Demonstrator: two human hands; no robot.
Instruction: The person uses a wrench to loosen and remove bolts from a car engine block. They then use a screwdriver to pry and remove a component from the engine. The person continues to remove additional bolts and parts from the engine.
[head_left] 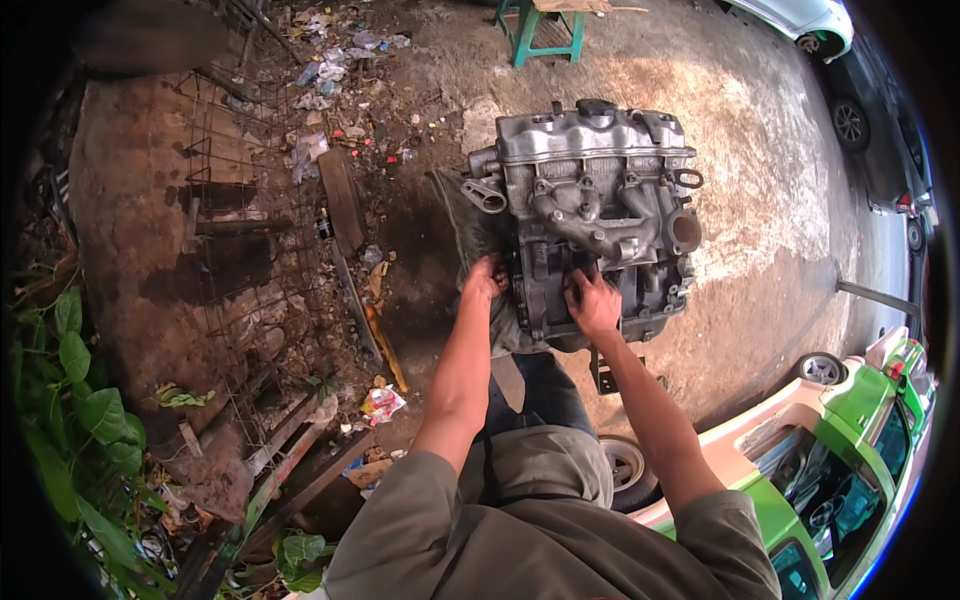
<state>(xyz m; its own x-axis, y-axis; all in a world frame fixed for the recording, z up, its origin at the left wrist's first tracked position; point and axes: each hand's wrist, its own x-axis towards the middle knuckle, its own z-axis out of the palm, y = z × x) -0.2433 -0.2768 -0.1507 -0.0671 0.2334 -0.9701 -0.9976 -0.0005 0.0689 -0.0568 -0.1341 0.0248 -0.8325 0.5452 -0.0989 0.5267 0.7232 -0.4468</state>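
working left hand (487, 277): lay at engine (600, 215) edge, grip unclear
right hand (596, 302): curled against it, hold unclear
engine: likely needed bracing

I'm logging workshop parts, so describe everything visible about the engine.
The engine is a bulky grey, metallic-looking block, darker and grimy along its near side. It sits near the picture's centre. A bumpy cover with a dark cap forms its far side; a branched manifold ends in a round flange at right. The right hand is against its near part; the left hand is at its left edge, contact unclear.
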